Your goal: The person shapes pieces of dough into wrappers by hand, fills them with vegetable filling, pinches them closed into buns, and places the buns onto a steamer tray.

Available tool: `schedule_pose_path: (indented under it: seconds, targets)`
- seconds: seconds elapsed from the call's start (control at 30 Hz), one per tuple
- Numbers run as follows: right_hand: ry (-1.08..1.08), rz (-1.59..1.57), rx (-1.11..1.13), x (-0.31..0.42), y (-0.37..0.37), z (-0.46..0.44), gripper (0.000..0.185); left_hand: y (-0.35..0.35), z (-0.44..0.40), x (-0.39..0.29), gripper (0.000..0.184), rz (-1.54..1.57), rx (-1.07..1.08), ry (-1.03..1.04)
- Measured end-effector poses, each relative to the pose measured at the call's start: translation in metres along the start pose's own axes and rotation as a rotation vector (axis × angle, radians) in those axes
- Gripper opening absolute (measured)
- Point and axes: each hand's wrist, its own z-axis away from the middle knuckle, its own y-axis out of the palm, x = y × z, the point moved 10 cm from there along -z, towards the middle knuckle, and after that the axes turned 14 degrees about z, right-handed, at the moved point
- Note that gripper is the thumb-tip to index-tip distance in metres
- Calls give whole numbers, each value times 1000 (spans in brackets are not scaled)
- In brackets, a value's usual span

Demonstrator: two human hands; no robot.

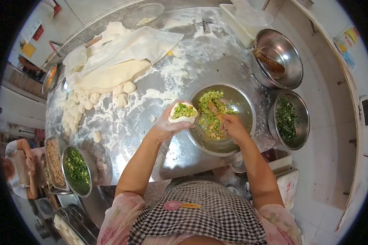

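My left hand (171, 122), dusted with flour, cups a round dough wrapper (189, 119) with chopped green filling (184, 110) heaped on it, beside the left rim of a large steel bowl (249, 110). My right hand (233, 126) is closed round a wooden utensil (215, 110) over that bowl. The utensil's tip is in the green and yellowish chopped filling (208, 122) inside.
Floured dough (114, 75) lies partly under a translucent sheet (131, 49), with several dough pieces (75, 108) nearby. Bowls of greens (288, 118) (77, 167) flank the table. A steel bowl (288, 49) stands back right. Another person (20, 163) is at far left.
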Motion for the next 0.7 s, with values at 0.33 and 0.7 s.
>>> schedule_pose_path:
  seconds: [0.33, 0.7]
  targets:
    - [-4, -413, 30, 36, -16, 48, 39, -9, -34, 24, 57, -95, -30, -127]
    - [-526, 492, -442, 69, -51, 85, 45, 40, -59, 25, 49, -152, 136, -214]
